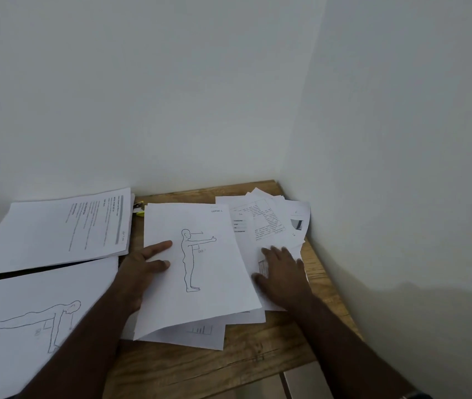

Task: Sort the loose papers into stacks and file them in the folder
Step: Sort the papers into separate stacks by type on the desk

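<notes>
Left hand (pixel 145 263) flat along the left edge of a sheet with a standing figure (pixel 197 260), index finger and thumb stretched over the paper, remaining fingers hidden beneath the sheet's edge, so whether pinching or merely pressing cannot be told for certain; looks like a light hold on that edge. Right hand (pixel 282 273) spread palm down, fingers straight and relaxed, pressing on the loose papers (pixel 269 223) just right of the figure sheet, grasping nothing.

Under the figure sheet, a small stack of further pages (pixel 200 332), edges fanned out toward the near side, one showing a small bar chart. Figure sheet itself slightly lifted at its near left corner, overlapping the left margin of the loose papers. Loose papers fanned untidily into the far right corner of the desk (pixel 194 367), against the wall (pixel 401 168), printed with tables and blocks of text, one bearing a dark picture.

Left of the hands, two more piles: far left, a text stack (pixel 62 228) with lines of print running sideways; near left, a sheet with a figure in plank pose (pixel 27 318), partly crossed by the left forearm. Between those two piles, a dark strip (pixel 27 272), possibly the folder, not identifiable with certainty. Just behind the figure sheet, beside the text stack, a small yellow object (pixel 139 211), mostly hidden. Wooden desk surface bare along the near edge.
</notes>
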